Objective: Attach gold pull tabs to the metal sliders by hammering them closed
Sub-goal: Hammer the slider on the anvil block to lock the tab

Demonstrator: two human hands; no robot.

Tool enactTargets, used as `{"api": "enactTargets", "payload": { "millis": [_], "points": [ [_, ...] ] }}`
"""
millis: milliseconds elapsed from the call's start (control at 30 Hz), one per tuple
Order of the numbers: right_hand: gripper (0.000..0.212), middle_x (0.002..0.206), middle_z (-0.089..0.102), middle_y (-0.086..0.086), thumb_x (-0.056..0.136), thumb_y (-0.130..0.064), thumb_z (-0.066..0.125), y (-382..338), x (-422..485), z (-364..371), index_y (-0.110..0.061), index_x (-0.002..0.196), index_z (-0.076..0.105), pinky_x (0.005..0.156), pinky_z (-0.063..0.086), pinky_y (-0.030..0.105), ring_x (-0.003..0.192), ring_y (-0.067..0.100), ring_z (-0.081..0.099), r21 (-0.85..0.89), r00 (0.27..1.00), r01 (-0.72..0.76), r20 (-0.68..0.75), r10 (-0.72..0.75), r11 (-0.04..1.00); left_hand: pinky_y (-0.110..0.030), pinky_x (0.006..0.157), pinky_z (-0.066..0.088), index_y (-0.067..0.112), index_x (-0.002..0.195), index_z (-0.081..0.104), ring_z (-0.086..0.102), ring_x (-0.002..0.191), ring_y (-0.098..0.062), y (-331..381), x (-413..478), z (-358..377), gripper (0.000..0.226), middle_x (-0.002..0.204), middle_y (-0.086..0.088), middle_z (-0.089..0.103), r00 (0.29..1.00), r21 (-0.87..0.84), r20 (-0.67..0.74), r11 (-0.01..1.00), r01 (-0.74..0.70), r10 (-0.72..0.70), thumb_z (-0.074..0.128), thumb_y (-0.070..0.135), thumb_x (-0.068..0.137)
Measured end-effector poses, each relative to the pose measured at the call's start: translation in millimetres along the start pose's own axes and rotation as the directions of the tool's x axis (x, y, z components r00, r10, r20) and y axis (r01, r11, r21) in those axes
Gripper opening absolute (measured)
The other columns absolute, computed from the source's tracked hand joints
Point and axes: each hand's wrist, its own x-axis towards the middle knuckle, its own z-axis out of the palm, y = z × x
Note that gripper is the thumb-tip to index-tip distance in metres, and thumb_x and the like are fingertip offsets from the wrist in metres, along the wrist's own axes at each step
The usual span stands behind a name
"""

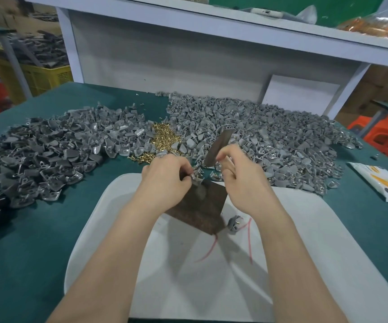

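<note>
On the green worktop (48, 229), over the white tray (316, 229), I steady a grey slider (197, 177) on the dark block (195, 210) at frame centre. My left hand (165, 178) pinches it and my right hand (242, 183) grips a flat metal bar (216, 148). Next, probably, a square blow.

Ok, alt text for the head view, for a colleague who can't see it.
The left hand pinches a grey slider on a dark block while the right hand holds a flat metal bar tilted above it. The block sits over a white tray on a green table, with heaps of grey sliders and a pile of gold tabs behind.
</note>
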Motion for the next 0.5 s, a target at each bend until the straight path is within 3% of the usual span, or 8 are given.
{"api": "enactTargets", "payload": {
  "millis": [67, 133, 233, 300, 367, 433, 500],
  "points": [
    [0.031, 0.105, 0.062, 0.003, 0.092, -0.004, 0.037, -1.4, 2.1, 5.0, -0.03, 0.09, 0.053, 0.088, 0.047, 0.04, 0.102, 0.022, 0.058, 0.035, 0.999, -0.036, -0.008, 0.036, 0.999, -0.043, 0.096, 0.045, 0.033, 0.082, 0.058, 0.059, 0.102, -0.021, -0.1, 0.1, 0.1, 0.014, 0.094, 0.007, 0.063, 1.0, -0.003, 0.004, 1.0, -0.004, 0.004, 0.06, 0.02, 0.086],
    [0.034, 0.121, 0.062, 0.002, 0.091, -0.004, 0.039, -1.7, 3.2, 7.9, -0.031, 0.084, 0.058, 0.096, 0.046, 0.04, 0.116, 0.02, 0.055, 0.086, 0.997, -0.051, -0.054, 0.056, 0.995, -0.043, 0.094, 0.045, 0.033, 0.08, 0.057, 0.059, 0.1, -0.022, -0.3, 0.2, 0.4, 0.012, 0.089, 0.008, 0.059, 1.0, 0.004, 0.006, 1.0, -0.011, 0.01, 0.061, 0.022, 0.085],
    [0.031, 0.108, 0.065, -0.01, 0.09, -0.008, 0.045, 1.4, 4.7, 7.8, -0.035, 0.082, 0.059, 0.079, 0.047, 0.027, 0.095, 0.008, 0.059, 0.096, 0.994, -0.036, -0.097, 0.045, 0.995, -0.044, 0.093, 0.046, 0.033, 0.078, 0.056, 0.058, 0.099, -0.022, -0.2, 0.5, 0.1, 0.011, 0.085, 0.01, 0.055, 1.0, 0.016, 0.016, 0.999, -0.027, 0.027, 0.064, 0.027, 0.084],
    [0.031, 0.095, 0.062, -0.017, 0.089, -0.01, 0.048, 3.2, 5.4, 7.8, -0.037, 0.079, 0.057, 0.063, 0.04, 0.015, 0.075, -0.004, 0.053, 0.083, 0.994, -0.039, -0.097, 0.047, 0.996, -0.044, 0.093, 0.045, 0.034, 0.076, 0.055, 0.057, 0.099, -0.022, 0.0, 0.4, 0.0, 0.014, 0.082, 0.012, 0.051, 0.999, 0.021, 0.021, 0.999, -0.038, 0.037, 0.065, 0.028, 0.084],
    [0.03, 0.095, 0.062, -0.017, 0.088, -0.011, 0.052, 3.0, 5.7, 8.2, -0.038, 0.076, 0.058, 0.057, 0.034, 0.003, 0.07, -0.015, 0.05, 0.105, 0.994, -0.047, -0.097, 0.058, 0.993, -0.045, 0.093, 0.045, 0.035, 0.075, 0.054, 0.057, 0.1, -0.023, -0.1, 0.4, 0.1, 0.016, 0.083, 0.011, 0.052, 0.999, 0.025, 0.023, 0.999, -0.042, 0.042, 0.064, 0.029, 0.085],
    [0.027, 0.108, 0.066, -0.011, 0.086, -0.013, 0.058, 0.5, 4.1, 6.9, -0.038, 0.077, 0.06, 0.065, 0.035, -0.003, 0.076, -0.025, 0.05, 0.145, 0.996, -0.028, -0.08, 0.04, 0.989, -0.045, 0.093, 0.045, 0.034, 0.073, 0.052, 0.056, 0.099, -0.023, -0.2, 0.6, 0.6, 0.017, 0.088, 0.008, 0.055, 0.999, 0.022, 0.021, 0.999, -0.045, 0.044, 0.064, 0.03, 0.085],
    [0.019, 0.122, 0.063, -0.007, 0.085, -0.017, 0.063, -2.3, 2.1, 5.9, -0.036, 0.086, 0.066, 0.086, 0.039, 0.006, 0.099, -0.015, 0.055, 0.119, 1.0, 0.007, -0.028, -0.004, 0.993, -0.044, 0.092, 0.045, 0.034, 0.072, 0.051, 0.056, 0.098, -0.023, -0.1, 0.8, 1.2, 0.019, 0.086, 0.009, 0.054, 0.998, 0.026, 0.012, 0.998, -0.054, 0.054, 0.063, 0.03, 0.085]
  ]
}}
